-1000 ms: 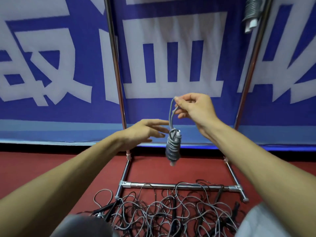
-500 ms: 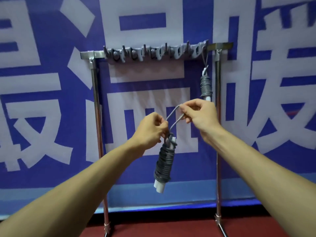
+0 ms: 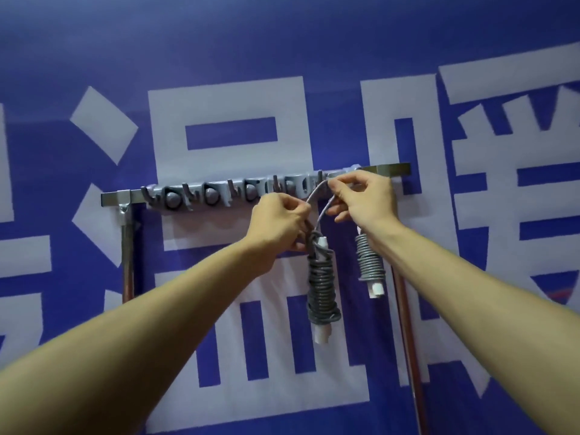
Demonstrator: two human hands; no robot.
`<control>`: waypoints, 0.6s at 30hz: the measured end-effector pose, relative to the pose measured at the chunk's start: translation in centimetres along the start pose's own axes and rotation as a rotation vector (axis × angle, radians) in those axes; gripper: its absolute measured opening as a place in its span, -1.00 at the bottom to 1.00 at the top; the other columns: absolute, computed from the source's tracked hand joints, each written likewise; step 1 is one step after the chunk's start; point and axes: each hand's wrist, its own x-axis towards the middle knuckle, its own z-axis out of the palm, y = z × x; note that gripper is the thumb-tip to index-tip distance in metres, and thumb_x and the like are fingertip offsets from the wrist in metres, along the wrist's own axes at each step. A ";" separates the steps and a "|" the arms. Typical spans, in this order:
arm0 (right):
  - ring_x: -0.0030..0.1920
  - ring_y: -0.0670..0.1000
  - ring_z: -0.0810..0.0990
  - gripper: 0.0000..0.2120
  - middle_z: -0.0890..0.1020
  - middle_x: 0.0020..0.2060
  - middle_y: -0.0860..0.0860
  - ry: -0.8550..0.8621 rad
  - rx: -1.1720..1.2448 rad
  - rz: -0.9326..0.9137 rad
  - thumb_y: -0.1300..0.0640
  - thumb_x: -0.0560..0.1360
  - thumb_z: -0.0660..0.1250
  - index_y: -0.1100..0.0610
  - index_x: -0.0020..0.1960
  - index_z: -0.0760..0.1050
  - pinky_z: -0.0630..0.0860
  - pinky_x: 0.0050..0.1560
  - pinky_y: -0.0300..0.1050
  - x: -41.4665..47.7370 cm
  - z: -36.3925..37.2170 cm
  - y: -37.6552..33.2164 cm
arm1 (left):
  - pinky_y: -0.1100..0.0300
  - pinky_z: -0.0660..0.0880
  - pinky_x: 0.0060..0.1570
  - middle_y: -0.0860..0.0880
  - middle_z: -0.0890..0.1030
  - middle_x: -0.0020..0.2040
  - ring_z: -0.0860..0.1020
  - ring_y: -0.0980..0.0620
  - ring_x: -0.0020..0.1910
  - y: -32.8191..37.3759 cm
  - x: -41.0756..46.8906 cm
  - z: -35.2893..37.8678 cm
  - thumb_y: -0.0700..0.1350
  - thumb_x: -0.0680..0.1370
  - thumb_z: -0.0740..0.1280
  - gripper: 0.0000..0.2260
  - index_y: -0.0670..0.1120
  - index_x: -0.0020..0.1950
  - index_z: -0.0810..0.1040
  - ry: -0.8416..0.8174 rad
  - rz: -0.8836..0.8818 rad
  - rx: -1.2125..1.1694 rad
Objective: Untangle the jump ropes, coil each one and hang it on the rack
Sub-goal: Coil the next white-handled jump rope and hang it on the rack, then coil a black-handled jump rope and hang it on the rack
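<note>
Right now the right hand [image 3: 361, 199] pinches the rope's loop [image 3: 324, 212] just under the hook strip [image 3: 219, 193], centre frame, nearer the hooks than the left hand [image 3: 282, 221], which grips the top of the coiled jump rope [image 3: 321, 290] hanging straight down. A second bundle [image 3: 369, 262] hangs at the right. The loop, I'd judge, goes up onto a hook.

Two coiled jump ropes [image 3: 323, 290] [image 3: 368, 262], one hook rack [image 3: 116, 196], two hands [image 3: 279, 221] [image 3: 365, 196], one blue lettered banner [image 3: 219, 42].

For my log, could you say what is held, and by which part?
The coiled grey jump rope: the left grip closes round the coil's top, the right grip pinches its loop.
</note>
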 end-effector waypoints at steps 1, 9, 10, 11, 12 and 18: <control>-0.54 -0.08 0.57 -0.88 0.60 -0.39 0.05 0.004 0.011 0.000 0.20 0.51 0.41 0.10 -0.20 0.57 0.49 -0.55 -0.27 1.4 0.4 -0.1 | 0.22 0.51 -0.52 -0.09 0.56 -0.40 0.53 0.06 -0.49 0.1 1.2 0.3 -0.21 0.61 0.27 -0.77 -0.14 -0.23 0.60 0.026 0.011 -0.002; -0.52 -0.04 0.51 -0.89 0.59 -0.40 0.05 0.135 -0.052 0.058 0.18 0.50 0.43 0.15 -0.20 0.59 0.41 -0.59 -0.28 8.3 3.2 1.9 | 0.13 0.57 -0.47 -0.15 0.58 -0.38 0.56 -0.05 -0.47 0.2 7.2 2.9 -0.23 0.60 0.20 -0.71 -0.20 -0.30 0.52 0.133 -0.019 -0.122; -0.50 -0.02 0.51 -0.86 0.61 -0.36 0.06 0.128 -0.075 0.079 0.17 0.50 0.43 0.14 -0.24 0.58 0.39 -0.59 -0.29 8.6 3.5 2.6 | 0.10 0.58 -0.45 -0.17 0.59 -0.37 0.56 -0.07 -0.47 -0.2 7.5 3.3 -0.22 0.60 0.21 -0.71 -0.20 -0.32 0.52 0.138 -0.027 -0.112; -0.46 0.00 0.53 -0.82 0.63 -0.28 0.09 0.116 -0.102 0.091 0.16 0.49 0.44 0.11 -0.29 0.57 0.38 -0.58 -0.29 9.0 3.8 3.4 | 0.08 0.59 -0.44 -0.19 0.59 -0.36 0.57 -0.09 -0.46 -0.6 7.6 3.5 -0.22 0.59 0.21 -0.70 -0.20 -0.34 0.51 0.142 -0.038 -0.100; -0.40 0.02 0.56 -0.81 0.66 -0.18 0.11 0.104 -0.137 0.091 0.14 0.48 0.44 0.07 -0.31 0.58 0.39 -0.53 -0.27 9.3 4.0 4.1 | 0.08 0.58 -0.43 -0.21 0.59 -0.35 0.58 -0.11 -0.45 -1.0 7.6 3.6 -0.23 0.58 0.21 -0.70 -0.20 -0.35 0.50 0.138 -0.052 -0.090; 0.09 0.01 0.61 -0.74 0.67 0.06 0.02 -0.003 -0.392 -0.069 0.23 0.51 0.34 0.02 0.14 0.64 0.54 0.14 -0.12 6.2 2.6 4.8 | 0.11 0.61 -0.29 -0.11 0.57 -0.25 0.56 -0.05 -0.32 -3.0 6.1 2.9 -0.30 0.59 0.17 -0.83 -0.12 -0.15 0.47 -0.113 -0.099 -0.090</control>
